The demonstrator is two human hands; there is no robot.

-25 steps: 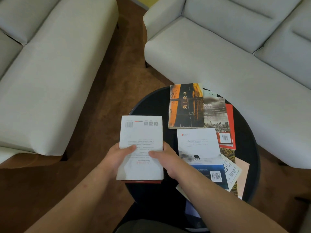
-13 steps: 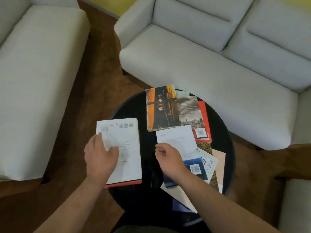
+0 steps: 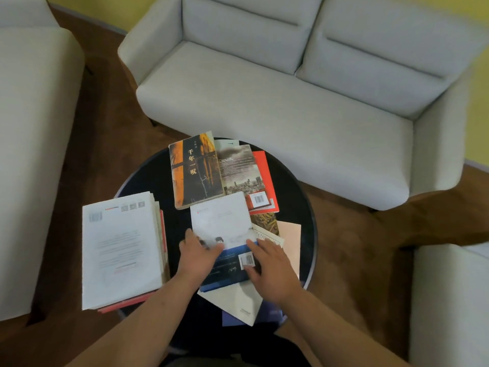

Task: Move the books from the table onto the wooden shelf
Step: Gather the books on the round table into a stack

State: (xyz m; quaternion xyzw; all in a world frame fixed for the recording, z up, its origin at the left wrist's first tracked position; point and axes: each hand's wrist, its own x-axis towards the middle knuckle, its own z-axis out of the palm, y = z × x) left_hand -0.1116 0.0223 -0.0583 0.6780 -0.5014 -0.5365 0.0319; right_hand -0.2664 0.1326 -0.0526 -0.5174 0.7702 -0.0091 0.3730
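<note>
Left hand moved onto white-blue book, long axis pointing away

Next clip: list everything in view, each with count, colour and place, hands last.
table: one, black, round, centre
stack of books: one, white cover over red, table's left edge
orange-and-black book: one, table's far side
grey-cover book: one, right of it, lying on a red book
white-and-blue book: one, on top of overlapping books; how many lie beneath is unclear
sofas: three, pale grey; back sofa, left sofa, right seat
floor: brown
wall: yellow, far right
left hand, right hand: both resting on the white-and-blue book
</note>
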